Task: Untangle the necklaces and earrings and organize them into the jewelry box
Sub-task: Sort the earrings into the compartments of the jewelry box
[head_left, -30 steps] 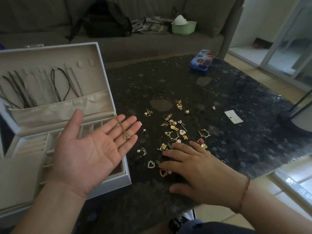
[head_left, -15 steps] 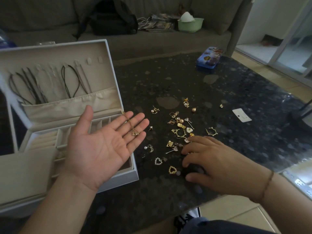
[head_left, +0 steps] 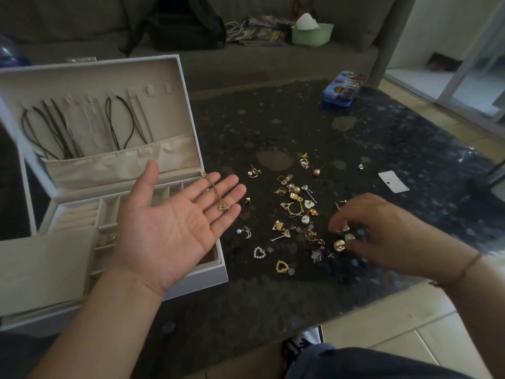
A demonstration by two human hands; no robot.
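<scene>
Left hand (head_left: 175, 228) palm up, fingers spread flat, above the near right corner of the open white jewelry box (head_left: 191, 272); thin gold chain (head_left: 218, 195) draped across the fingers. Right hand (head_left: 382, 233) palm down at the near right edge of the scattered earrings (head_left: 295, 212), curled fingertips (head_left: 334, 225) touching small gold pieces; firm pinch not discernible. Dark cord necklaces (head_left: 54, 129) hung in the lid. Dark speckled table (head_left: 273, 119) beneath; blue tin (head_left: 341, 90) far right.

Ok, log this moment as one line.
left hand: open, palm up, gold chain across fingers | right hand: picking among loose earrings | jewelry box: open
</scene>
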